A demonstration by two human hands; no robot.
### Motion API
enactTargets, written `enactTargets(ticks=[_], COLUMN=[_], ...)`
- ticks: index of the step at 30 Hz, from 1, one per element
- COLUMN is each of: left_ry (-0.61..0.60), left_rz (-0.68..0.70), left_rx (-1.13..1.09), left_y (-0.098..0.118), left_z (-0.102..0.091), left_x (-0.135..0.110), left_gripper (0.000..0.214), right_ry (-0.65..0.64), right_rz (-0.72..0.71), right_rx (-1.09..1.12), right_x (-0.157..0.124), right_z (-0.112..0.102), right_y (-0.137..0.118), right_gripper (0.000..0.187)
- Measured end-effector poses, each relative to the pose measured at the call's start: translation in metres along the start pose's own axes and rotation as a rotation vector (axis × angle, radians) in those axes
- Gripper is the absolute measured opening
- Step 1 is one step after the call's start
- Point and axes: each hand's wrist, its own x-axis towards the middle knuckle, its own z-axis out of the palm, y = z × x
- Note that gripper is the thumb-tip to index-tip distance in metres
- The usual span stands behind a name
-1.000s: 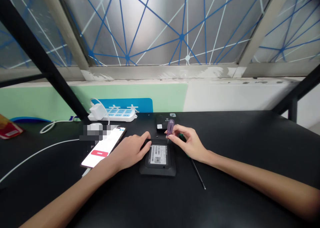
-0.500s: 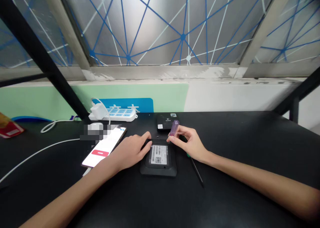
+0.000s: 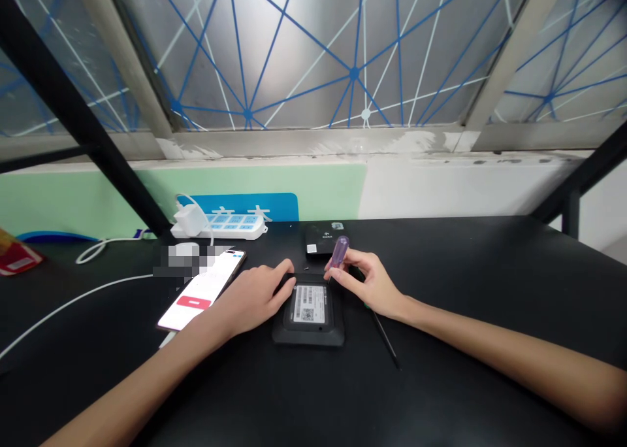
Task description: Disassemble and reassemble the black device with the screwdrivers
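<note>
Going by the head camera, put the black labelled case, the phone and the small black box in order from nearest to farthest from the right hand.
From the right hand, nearest first:
1. Black labelled case: directly left of the hand, on the desk.
2. Small black box: behind and slightly left.
3. Smartphone: far left, beyond the case.

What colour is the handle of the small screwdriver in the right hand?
The screwdriver handle is translucent purple, shown best in the head view.
</note>
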Motion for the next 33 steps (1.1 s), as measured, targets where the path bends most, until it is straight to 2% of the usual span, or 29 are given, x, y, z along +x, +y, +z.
enactTargets(ticks=[10, 15, 24, 33], left_ry=[0.006, -0.001, -0.012, -0.007], left_rz=[0.005, -0.002, -0.008, 0.000], left_rx=[0.000, 0.000, -0.007, -0.010], left_y=[0.0004, 0.0011, 0.0022, 0.0029], left_z=[-0.0003, -0.0014, -0.0027, -0.0045], left_x=[0.0008, 0.0000, -0.0012, -0.0011], left_gripper=[0.031, 0.029, 0.029, 0.031], right_ry=[0.006, 0.048, 0.083, 0.033], right_rz=[0.011, 0.001, 0.089, -0.025], right_rx=[0.034, -0.003, 0.027, -0.097], right_x=[-0.0007, 0.0002, 0.0025, 0.0009], right_z=[-0.0003, 0.0021, 0.0034, 0.0026], right_y=[-0.0015, 0.0038, 0.0065, 0.0031], right_gripper=[0.018, 0.017, 0.022, 0.016])
